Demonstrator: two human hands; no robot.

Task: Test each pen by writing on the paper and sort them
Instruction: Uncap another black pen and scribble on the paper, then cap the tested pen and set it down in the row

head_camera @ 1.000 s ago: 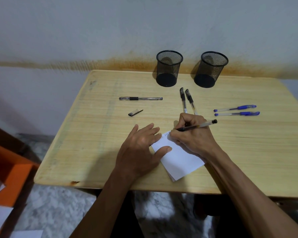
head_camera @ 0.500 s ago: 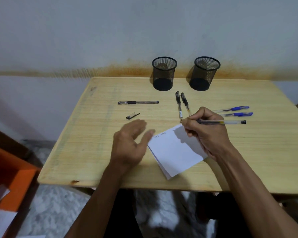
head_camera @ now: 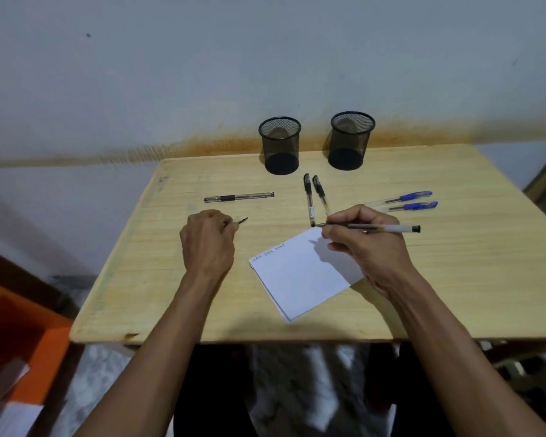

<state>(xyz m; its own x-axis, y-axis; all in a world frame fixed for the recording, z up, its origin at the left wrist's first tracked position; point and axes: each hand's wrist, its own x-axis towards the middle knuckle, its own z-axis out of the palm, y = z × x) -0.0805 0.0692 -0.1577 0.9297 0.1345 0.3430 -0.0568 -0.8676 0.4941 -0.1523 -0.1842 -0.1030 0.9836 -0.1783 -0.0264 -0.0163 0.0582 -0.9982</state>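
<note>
My right hand (head_camera: 364,244) grips an uncapped black pen (head_camera: 382,228), held level above the top right corner of the white paper (head_camera: 300,275), its tip pointing left. Scribbles show along the paper's upper left edge. My left hand (head_camera: 207,241) closes on the small black pen cap (head_camera: 242,220), left of the paper. A black pen (head_camera: 238,197) lies alone at the left. Two capped black pens (head_camera: 309,200) lie side by side in the middle. Two blue pens (head_camera: 407,200) lie at the right. Two black mesh cups (head_camera: 280,146) (head_camera: 350,140) stand at the back.
The wooden table (head_camera: 470,279) stands against a grey wall with a rust-coloured stain. An orange bin (head_camera: 16,335) with papers sits on the floor at the lower left. Marbled floor shows below the table's front edge.
My right hand lifted the pen off the paper and turned it level. My left hand left the paper, moved up and left, and closed on the pen cap.
</note>
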